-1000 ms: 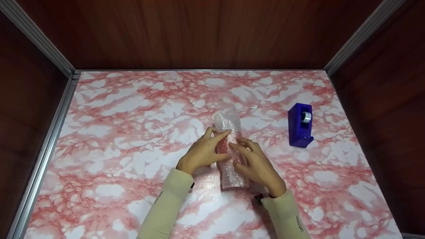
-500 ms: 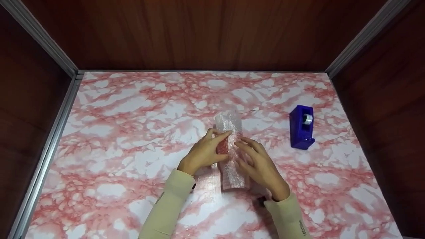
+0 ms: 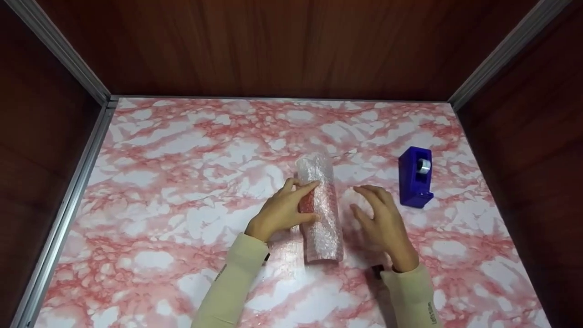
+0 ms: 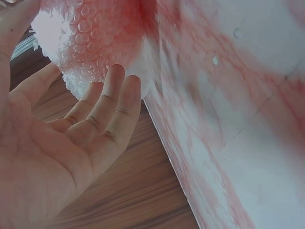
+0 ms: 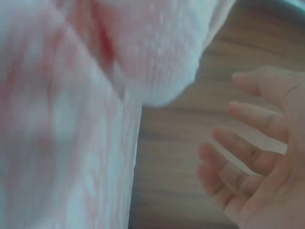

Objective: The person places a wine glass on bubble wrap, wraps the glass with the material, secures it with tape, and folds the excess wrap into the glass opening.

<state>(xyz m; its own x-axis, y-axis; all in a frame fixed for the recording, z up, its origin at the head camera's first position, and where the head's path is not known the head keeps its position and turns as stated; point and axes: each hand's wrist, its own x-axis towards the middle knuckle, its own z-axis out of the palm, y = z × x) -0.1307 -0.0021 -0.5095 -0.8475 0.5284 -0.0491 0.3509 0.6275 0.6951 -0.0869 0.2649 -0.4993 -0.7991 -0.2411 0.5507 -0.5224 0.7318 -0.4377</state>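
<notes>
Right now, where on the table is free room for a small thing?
Bare table: left of the left hand, and along the back wall. Crowded: the middle, left hand touching the wrapped bundle, right hand between it and the blue tape dispenser.

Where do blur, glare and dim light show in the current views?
Right wrist view: the bubble-wrapped roll and tabletop look blurred; left wrist view: single bubbles read clearly, but the roll washes out white at upper left; head view: glare speckles the roll, a bright reflection lies on the tabletop left of the roll's near end, and the wooden walls are dim.
</notes>
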